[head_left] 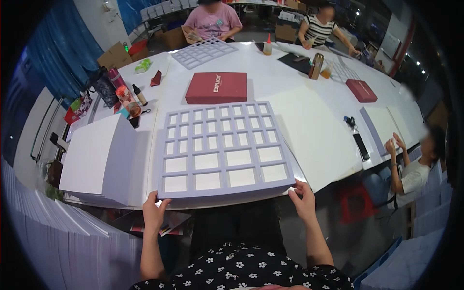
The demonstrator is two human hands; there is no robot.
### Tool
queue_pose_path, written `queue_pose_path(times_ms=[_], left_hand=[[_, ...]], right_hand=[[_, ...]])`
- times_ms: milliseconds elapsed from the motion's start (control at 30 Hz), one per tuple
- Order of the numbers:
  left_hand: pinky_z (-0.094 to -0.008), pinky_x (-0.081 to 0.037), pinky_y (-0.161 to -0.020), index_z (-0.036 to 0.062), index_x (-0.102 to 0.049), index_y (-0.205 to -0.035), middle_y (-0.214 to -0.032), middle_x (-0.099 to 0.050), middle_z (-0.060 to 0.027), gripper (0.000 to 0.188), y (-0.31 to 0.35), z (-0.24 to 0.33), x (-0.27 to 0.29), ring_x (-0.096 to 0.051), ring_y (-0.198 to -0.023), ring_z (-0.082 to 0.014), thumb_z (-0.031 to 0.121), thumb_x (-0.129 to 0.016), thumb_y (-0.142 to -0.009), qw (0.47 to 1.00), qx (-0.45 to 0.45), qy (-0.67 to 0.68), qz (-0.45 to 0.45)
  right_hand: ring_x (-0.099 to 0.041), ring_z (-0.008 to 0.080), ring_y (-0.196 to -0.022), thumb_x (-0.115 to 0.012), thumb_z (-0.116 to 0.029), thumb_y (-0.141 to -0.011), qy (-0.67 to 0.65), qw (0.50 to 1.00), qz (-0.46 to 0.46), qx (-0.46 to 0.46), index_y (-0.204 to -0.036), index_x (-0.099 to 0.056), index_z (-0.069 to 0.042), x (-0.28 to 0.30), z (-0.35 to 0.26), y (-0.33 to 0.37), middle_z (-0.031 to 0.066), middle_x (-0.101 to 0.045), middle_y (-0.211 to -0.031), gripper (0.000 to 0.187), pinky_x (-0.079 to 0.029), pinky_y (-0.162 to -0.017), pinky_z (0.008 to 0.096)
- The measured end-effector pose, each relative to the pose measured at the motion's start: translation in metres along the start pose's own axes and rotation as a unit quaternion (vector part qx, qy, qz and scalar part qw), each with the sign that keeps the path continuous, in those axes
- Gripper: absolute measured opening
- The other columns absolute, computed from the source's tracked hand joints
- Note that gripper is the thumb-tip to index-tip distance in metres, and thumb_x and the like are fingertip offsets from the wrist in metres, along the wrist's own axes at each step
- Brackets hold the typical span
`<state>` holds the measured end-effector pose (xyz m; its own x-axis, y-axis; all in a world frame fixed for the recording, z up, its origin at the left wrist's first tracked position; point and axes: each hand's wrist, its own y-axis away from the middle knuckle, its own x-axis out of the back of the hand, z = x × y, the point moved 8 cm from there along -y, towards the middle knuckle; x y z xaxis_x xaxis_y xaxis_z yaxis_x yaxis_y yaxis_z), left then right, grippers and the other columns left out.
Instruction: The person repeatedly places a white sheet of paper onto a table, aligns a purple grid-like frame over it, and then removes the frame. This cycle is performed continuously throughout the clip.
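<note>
A lavender compartment tray (191,172) with small cells at the back and larger ones at the front lies on the table before me. White shows through its cells, and its front side looks thick; whether it is one piece or a stack I cannot tell. My left hand (153,212) grips the near left corner, thumb along the front edge and fingers at the side. At the near right corner, my right hand (303,200) holds on with its fingers against the side and thumb toward the front. Just behind the tray sits a dark red box (203,88).
A tall stack of white sheets (92,152) stands left of the tray, with bottles (128,100) behind it. Another lavender grid (203,52) lies farther back. To the right are a phone (360,146) and a smaller red box (361,91). Several people sit around the table.
</note>
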<state>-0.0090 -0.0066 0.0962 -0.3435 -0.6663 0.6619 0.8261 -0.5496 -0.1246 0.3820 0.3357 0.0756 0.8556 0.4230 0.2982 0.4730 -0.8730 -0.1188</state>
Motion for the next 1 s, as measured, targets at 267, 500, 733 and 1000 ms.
queue_pose_path(times_ms=[267, 500, 733, 1000], left_hand=[[-0.0376, -0.050, -0.079, -0.0031, -0.057, -0.111, -0.092, -0.067, -0.0193, 0.039, 0.007, -0.008, 0.000, -0.064, -0.084, -0.0292, 0.010, -0.079, -0.082, 0.999, -0.022, -0.026, 0.007], [-0.0362, -0.047, -0.093, -0.0030, -0.046, -0.137, -0.109, -0.066, -0.0186, 0.049, -0.003, -0.033, -0.008, -0.063, -0.101, -0.0260, 0.016, -0.065, -0.095, 0.992, -0.044, 0.113, -0.014], [-0.0378, -0.040, -0.106, -0.0031, -0.042, -0.146, -0.131, -0.058, -0.0197, 0.056, -0.013, -0.068, 0.021, -0.056, -0.119, -0.0269, 0.039, -0.035, -0.110, 0.989, -0.062, 0.127, 0.051], [-0.0372, -0.036, -0.110, -0.0062, -0.049, -0.139, -0.137, -0.055, -0.0187, 0.047, -0.020, -0.068, 0.047, -0.052, -0.127, -0.0259, 0.029, -0.039, -0.110, 0.985, -0.086, 0.096, 0.111]], right_hand=[[-0.067, 0.0206, -0.097, -0.074, -0.017, -0.088, 0.004, 1.000, 0.015, 0.003, -0.121, -0.061, 0.001, -0.002, 0.001, -0.002, 0.0132, -0.068, -0.110, 0.040, -0.054, -0.085, 0.0331], [-0.056, 0.0352, -0.118, -0.073, -0.034, -0.086, 0.403, 0.895, 0.145, 0.124, -0.126, -0.055, 0.000, 0.061, 0.011, -0.017, 0.0192, -0.060, -0.128, 0.056, -0.042, -0.100, 0.0470], [-0.056, 0.0343, -0.118, -0.071, -0.030, -0.084, 0.604, 0.791, 0.018, 0.096, -0.119, -0.057, 0.001, 0.067, 0.050, -0.025, 0.0198, -0.060, -0.120, 0.049, -0.046, -0.098, 0.0444], [-0.064, 0.0234, -0.058, -0.060, -0.010, -0.076, 0.642, 0.746, 0.064, 0.165, -0.077, -0.056, -0.009, 0.066, 0.018, -0.039, 0.0048, -0.061, -0.063, 0.004, -0.050, -0.065, 0.0368]])
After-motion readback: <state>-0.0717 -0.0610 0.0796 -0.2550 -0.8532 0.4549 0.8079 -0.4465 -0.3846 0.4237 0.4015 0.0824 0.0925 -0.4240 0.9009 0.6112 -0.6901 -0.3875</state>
